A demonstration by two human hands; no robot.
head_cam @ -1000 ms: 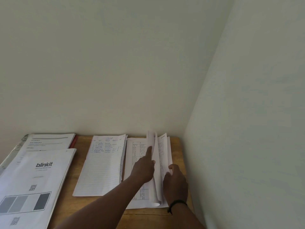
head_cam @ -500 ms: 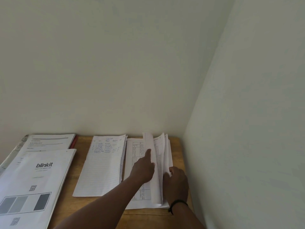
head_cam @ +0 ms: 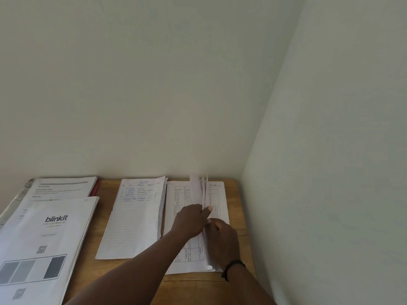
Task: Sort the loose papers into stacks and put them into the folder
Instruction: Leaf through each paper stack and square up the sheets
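The wooden worktop (head_cam: 105, 249) sits in a corner, walls close behind and on the right. The tabled stack (head_cam: 176, 208) lies near the right edge, beside the wall, with bare wood only in a thin strip. The left hand (head_cam: 190, 220) pinches several raised sheets (head_cam: 198, 188) standing on edge; the right hand (head_cam: 222, 238), wearing a dark wristband (head_cam: 233, 266), grips the same sheets lower down, its fingertips hidden by paper. A lined handwritten stack (head_cam: 134, 221) lies just left. The blinkit stack (head_cam: 44, 238) is cut off at the frame's left, overlapping a folder (head_cam: 97, 188), mostly covered.
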